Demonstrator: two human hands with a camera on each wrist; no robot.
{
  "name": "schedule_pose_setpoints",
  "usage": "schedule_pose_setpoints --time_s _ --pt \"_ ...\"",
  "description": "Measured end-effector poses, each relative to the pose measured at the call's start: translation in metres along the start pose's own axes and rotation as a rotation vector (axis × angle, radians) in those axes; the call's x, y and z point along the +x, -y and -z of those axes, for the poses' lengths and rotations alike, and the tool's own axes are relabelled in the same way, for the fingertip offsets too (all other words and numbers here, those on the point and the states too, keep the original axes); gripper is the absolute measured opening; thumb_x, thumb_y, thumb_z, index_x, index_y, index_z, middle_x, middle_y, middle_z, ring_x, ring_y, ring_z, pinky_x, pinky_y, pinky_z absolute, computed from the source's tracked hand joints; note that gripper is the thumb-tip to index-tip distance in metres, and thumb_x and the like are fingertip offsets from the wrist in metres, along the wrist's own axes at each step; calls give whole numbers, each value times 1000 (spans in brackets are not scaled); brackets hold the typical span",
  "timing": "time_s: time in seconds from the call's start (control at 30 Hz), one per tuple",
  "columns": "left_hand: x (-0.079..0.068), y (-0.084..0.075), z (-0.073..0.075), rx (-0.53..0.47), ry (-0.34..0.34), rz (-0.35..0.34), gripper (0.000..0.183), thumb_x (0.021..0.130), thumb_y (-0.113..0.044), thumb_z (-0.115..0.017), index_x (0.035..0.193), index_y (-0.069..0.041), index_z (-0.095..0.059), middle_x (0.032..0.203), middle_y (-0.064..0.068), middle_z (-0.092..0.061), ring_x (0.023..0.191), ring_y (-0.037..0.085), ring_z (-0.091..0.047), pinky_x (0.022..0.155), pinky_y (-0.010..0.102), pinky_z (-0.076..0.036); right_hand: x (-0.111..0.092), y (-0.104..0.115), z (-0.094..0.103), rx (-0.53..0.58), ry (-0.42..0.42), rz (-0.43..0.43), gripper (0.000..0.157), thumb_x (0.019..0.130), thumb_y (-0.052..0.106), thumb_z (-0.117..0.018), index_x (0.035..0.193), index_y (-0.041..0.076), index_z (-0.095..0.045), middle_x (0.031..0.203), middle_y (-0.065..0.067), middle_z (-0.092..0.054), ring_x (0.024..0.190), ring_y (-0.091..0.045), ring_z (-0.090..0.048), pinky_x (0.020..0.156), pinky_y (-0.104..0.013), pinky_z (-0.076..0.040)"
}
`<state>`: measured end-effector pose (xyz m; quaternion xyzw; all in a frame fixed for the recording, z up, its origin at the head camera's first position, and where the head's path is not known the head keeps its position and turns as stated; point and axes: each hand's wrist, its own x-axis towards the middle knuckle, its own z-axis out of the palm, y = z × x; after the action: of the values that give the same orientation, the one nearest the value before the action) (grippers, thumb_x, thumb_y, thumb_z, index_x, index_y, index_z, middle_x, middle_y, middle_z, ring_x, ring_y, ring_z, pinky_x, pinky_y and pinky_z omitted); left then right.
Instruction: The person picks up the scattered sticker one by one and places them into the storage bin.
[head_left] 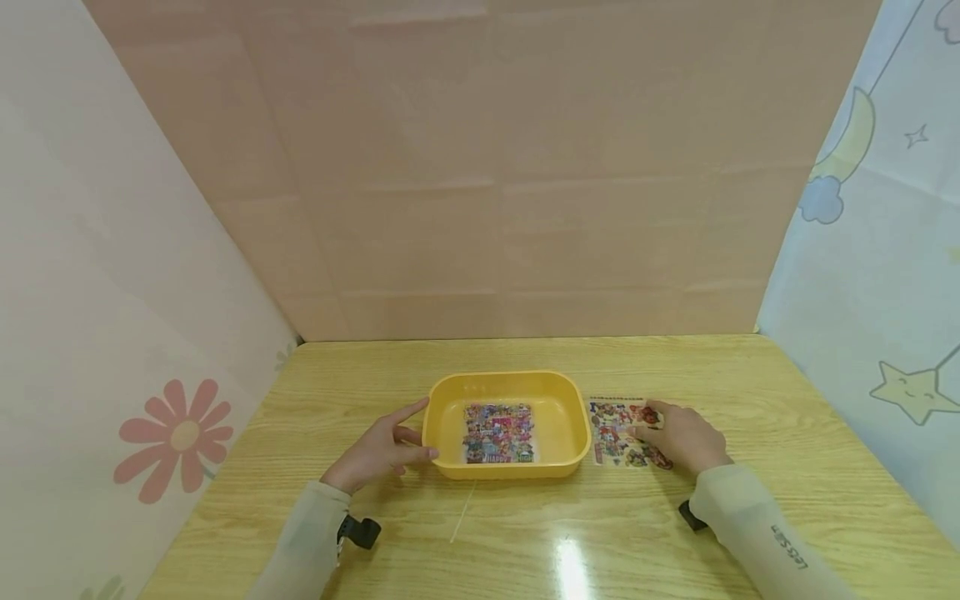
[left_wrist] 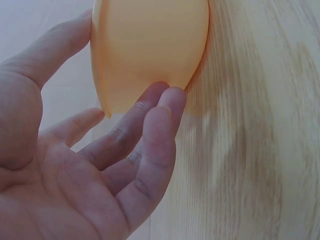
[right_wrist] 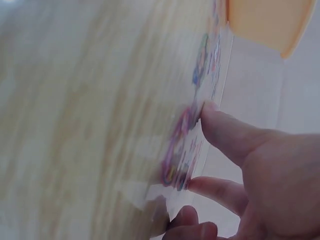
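A yellow plastic basin (head_left: pixel 506 472) with rounded corners sits on the table. My left hand (head_left: pixel 384 450) holds its left end, thumb over the rim and index finger at the far corner. In the left wrist view, other fingers (left_wrist: pixel 159 132) bend against the basin's outer wall (left_wrist: pixel 150 45). Inside the basin lies a colourful pile of stickers (head_left: pixel 498 433). Right of the basin, a clear sheet of cartoon stickers (head_left: pixel 615 429) lies on the table. My right hand (head_left: pixel 686 437) rests over its right part, with thumb (right_wrist: pixel 225 130) and index fingertip touching the sheet.
The wooden table (head_left: pixel 405 358) meets a pinkish back wall covering (head_left: pixel 495 208). Patterned side panels stand left (head_left: pixel 150 333) and right (head_left: pixel 885 292). A thin pale strip (head_left: pixel 463 512) lies in front of the basin. Each wrist wears a dark strap-on device (head_left: pixel 363 533).
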<state>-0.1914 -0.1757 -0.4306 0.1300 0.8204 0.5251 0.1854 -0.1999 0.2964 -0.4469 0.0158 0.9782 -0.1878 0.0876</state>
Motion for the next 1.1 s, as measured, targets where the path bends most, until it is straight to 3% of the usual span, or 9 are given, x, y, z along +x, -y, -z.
schedule_pose_setpoints --time_s 0.1,0.37,0.43,0.57,0.6,0.7,0.8,0.97,1.1 --pt "0 0 0 0 2 -6 91 89 -28 -78 161 -17 -24 113 15 -70 85 29 -67 57 37 -51 -1 0 -1 8 -1 0 84 93 57 -63 150 -1 -41 107 -28 -67 63 -21 -50 50 -35 -37" --pt "0 1 0 -1 7 -1 91 89 -28 -79 161 -16 -24 113 15 -70 86 29 -68 58 36 -52 -2 2 -1 7 -3 -6 80 94 55 -63 150 2 -42 88 -17 -65 57 -18 -40 48 -31 -31" --pt "0 0 0 -7 9 -3 92 89 -27 -79 161 -16 -24 113 15 -70 86 30 -68 58 37 -52 -2 2 -1 4 -3 -10 79 94 55 -63 150 3 -43 87 -17 -65 55 -18 -38 47 -31 -30" --pt "-1 -1 0 -13 7 -10 92 88 -26 -79 161 -15 -24 112 15 -70 87 31 -68 57 37 -52 -3 3 -1 -2 -21 -8 76 94 54 -64 149 4 -45 109 -29 -65 54 -17 -37 48 -32 -30" --pt "-1 -2 0 -14 5 -11 92 88 -26 -79 161 -15 -24 112 15 -70 87 32 -68 57 38 -52 -3 3 -1 0 -19 -9 75 94 52 -64 149 4 -45 108 -28 -66 53 -16 -36 47 -31 -30" --pt "-2 -3 0 -13 0 -11 91 88 -26 -79 161 -15 -24 112 15 -70 88 32 -68 57 39 -53 -3 5 -1 9 -12 -14 73 95 48 -64 149 3 -44 89 -20 -66 50 -13 -32 46 -29 -29" --pt "-3 -3 0 -14 -3 -7 91 88 -26 -79 161 -16 -24 112 15 -69 87 31 -67 58 39 -52 -4 6 -1 21 -4 -23 71 96 45 -63 149 2 -44 64 -6 -55 46 -9 -27 45 -26 -26" --pt "-3 -3 0 -9 -1 -3 91 88 -27 -79 161 -16 -24 111 15 -69 85 30 -66 58 38 -52 -5 9 -2 29 -13 -30 69 96 45 -64 148 2 -47 57 -2 -49 46 -9 -27 45 -26 -26" --pt "-2 -3 0 -5 -2 -2 91 88 -27 -79 161 -15 -24 110 15 -70 83 29 -66 57 37 -51 -5 9 -1 40 -20 -37 67 97 45 -64 146 2 -50 61 -4 -53 50 -12 -30 48 -30 -28"
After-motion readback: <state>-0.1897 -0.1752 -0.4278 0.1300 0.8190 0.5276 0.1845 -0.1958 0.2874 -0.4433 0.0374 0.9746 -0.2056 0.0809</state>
